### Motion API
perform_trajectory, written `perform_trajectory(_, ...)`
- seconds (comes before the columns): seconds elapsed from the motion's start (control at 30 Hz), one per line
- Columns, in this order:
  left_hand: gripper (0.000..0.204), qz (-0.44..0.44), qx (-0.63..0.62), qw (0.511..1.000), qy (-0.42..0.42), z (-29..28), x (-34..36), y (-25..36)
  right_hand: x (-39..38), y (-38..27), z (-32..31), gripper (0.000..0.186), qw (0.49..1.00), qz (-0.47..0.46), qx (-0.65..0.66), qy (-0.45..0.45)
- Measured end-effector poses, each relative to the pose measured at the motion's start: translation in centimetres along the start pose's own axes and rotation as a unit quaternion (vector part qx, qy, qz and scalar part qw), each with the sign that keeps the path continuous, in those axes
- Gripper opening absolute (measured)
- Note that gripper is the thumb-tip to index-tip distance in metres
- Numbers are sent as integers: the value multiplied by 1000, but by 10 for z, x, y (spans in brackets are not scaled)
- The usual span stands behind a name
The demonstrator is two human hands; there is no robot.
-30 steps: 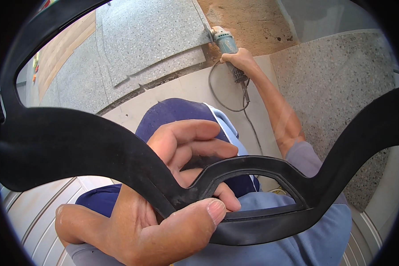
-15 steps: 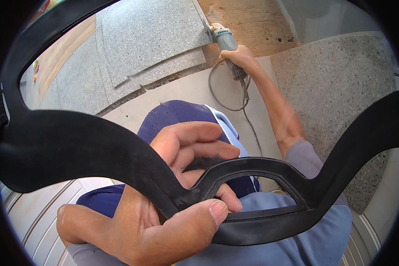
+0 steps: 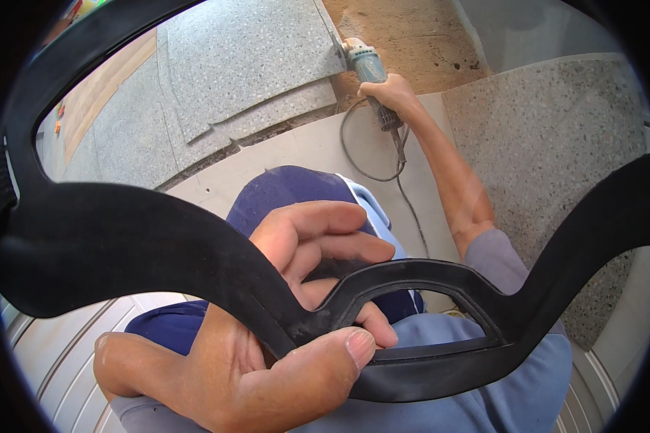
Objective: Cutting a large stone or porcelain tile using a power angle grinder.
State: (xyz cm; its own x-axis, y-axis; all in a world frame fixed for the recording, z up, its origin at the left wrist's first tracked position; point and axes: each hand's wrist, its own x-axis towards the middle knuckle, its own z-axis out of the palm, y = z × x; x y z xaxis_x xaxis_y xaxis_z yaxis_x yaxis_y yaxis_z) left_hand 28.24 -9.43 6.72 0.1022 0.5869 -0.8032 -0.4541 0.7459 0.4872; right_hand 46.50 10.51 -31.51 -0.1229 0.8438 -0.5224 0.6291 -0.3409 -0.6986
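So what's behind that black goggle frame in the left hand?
Behind the black goggle frame lie the left hand's curled fingers, blue-trousered knees and grey clothing. The right hand holds an angle grinder farther off. The frame covers the floor beneath.

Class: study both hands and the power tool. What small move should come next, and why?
Probably seat the black rubber goggle frame fully before cutting: the left hand pinches it near the camera, while the right hand alone holds the grey angle grinder beside the speckled stone slab.
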Motion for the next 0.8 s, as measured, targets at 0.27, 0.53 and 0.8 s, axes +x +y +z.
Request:
perform_trajectory(0.27,96,-20,1,999,37,2,0,-4,9,-2,1,44,1000,9,-4,-1)
perform_trajectory(0.53,95,25,-8,999,-32,-2,-3,-4,7,-6,-2,47,1000,4,-12,5)
perform_trajectory(0.8,95,39,-38,997,-52,-9,5,-11,4,-9,-3,49,1000,4,1,7)
